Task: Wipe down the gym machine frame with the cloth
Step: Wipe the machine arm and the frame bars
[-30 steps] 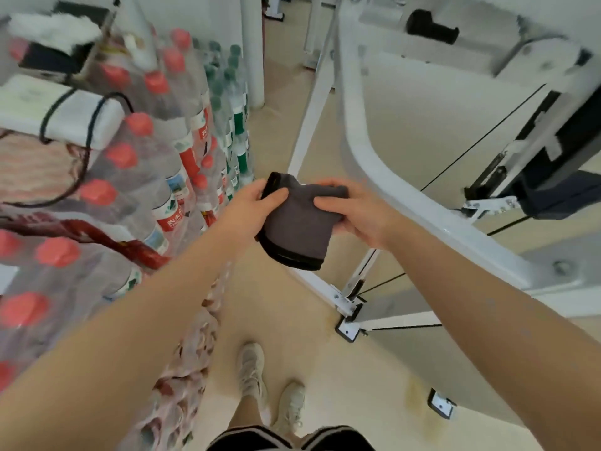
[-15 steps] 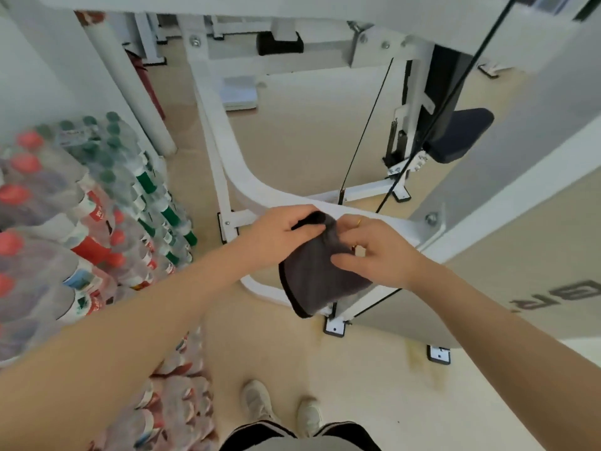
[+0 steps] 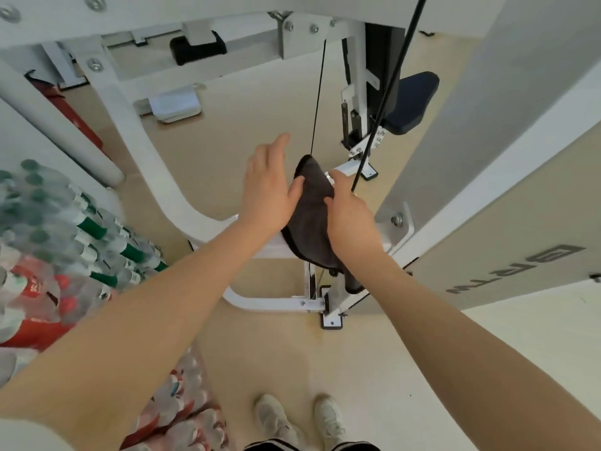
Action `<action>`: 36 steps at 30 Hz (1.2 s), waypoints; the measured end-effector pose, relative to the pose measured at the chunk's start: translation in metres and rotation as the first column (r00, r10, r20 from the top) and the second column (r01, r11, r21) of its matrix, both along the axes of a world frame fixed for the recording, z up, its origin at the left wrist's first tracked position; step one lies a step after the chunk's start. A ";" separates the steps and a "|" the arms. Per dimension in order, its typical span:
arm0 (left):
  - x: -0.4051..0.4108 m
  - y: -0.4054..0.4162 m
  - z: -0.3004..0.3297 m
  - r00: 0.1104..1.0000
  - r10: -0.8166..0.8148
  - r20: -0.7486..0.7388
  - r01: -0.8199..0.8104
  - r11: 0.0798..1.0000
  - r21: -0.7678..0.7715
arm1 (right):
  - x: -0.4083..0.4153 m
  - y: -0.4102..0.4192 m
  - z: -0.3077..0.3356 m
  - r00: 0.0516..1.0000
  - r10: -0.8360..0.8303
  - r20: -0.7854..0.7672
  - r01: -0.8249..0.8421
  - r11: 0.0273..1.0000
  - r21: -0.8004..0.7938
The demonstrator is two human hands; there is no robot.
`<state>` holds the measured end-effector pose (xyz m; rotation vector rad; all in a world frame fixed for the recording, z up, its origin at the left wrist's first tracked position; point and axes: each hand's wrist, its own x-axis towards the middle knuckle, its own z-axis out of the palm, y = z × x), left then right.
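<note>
Fingers (image 3: 278, 148) of the left hand (image 3: 265, 187) stretched out straight and close together, pointing away; thumb lying against the left edge of the cloth (image 3: 312, 216). Right hand (image 3: 349, 213) curled over the right side of the cloth, gripping it; fingertips mostly hidden behind the fabric. Cloth dark grey, folded, with a black hem, held between both hands, above the curved white bar of the gym machine frame (image 3: 182, 203); contact with the bar impossible to judge. Thin black cable (image 3: 317, 99) running down to just behind the top of the cloth, a second thicker cable (image 3: 387, 92) slanting past the right hand. Further back, dark blue seat pad (image 3: 411, 102) and black roller pad (image 3: 198, 48) mounted on the white frame. Left side: stacked packs of water bottles (image 3: 65, 236), green caps and red labels, blurred. Bottom: two pale sneakers (image 3: 300, 421) on the beige floor (image 3: 260, 353). Right: large grey panel (image 3: 487, 239) with dark lettering.
</note>
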<state>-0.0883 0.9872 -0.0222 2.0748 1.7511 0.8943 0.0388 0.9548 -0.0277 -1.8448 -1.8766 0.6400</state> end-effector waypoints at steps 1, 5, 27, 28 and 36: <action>-0.004 -0.003 -0.005 1.000 0.017 -0.014 -0.017 1.000 0.010 | -0.005 0.006 -0.003 0.995 -0.028 0.097 0.029 1.000 -0.012; -0.028 -0.017 -0.021 0.987 -0.115 -0.112 0.101 0.987 -0.124 | -0.012 0.001 -0.011 0.890 -0.005 0.455 -0.065 0.988 0.139; -0.068 -0.033 -0.031 0.832 -0.352 -0.429 0.208 0.914 -0.347 | 0.026 -0.002 -0.039 0.726 0.402 0.558 -0.465 0.885 -0.032; -0.067 -0.034 -0.031 0.837 -0.348 -0.422 0.208 0.916 -0.342 | 0.038 -0.002 -0.038 0.733 0.392 0.556 -0.436 0.898 -0.059; -0.069 -0.034 -0.038 0.873 -0.326 -0.364 0.214 0.924 -0.316 | 0.030 -0.018 -0.044 0.672 0.214 0.709 -0.271 0.962 -0.034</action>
